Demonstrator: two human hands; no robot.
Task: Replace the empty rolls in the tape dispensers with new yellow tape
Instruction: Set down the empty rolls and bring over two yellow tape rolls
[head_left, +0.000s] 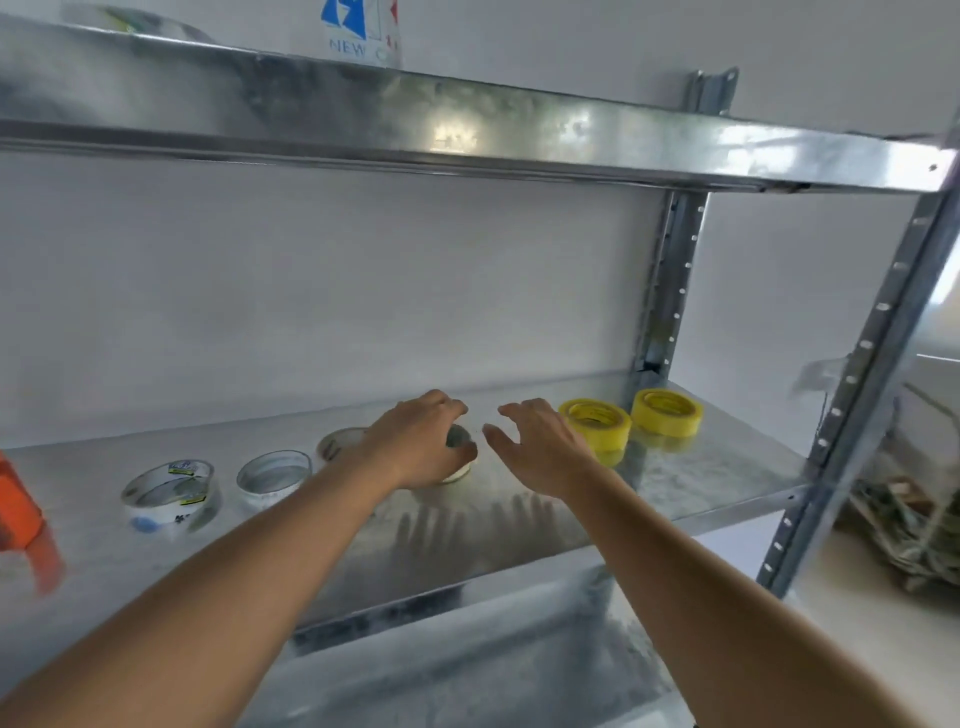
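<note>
We are reaching into the metal shelf (701, 467) with both hands, and neither is on the tape we need. Our left hand (415, 441) is cupped over a pale roll (460, 452) near the middle of the shelf, fingers curled around its rim so that it appears to be gripping it, though the hand hides most of the roll and we cannot tell how firm the hold is. Our right hand (540, 447) hangs open just beside it, fingers spread, holding nothing. The two yellow tape rolls (597, 421) lie flat toward the back right corner of the shelf, one (667, 410) nearer the right edge, the other just past our right fingertips. The main risk, as we judge it, is picking the wrong roll: the one under our left hand looks pale, not yellow, and three more pale or clear rolls (272, 475) sit in a row toward the left edge, so a hurried grab could carry off the wrong tape. The shelf is slick, shiny metal, so a sideways nudge from the open hand could slide a yellow roll toward the back edge or right edge. An orange thing (18, 506) at the far left edge may be a dispenser, but it is cut off and blurred, so we cannot say.
</note>
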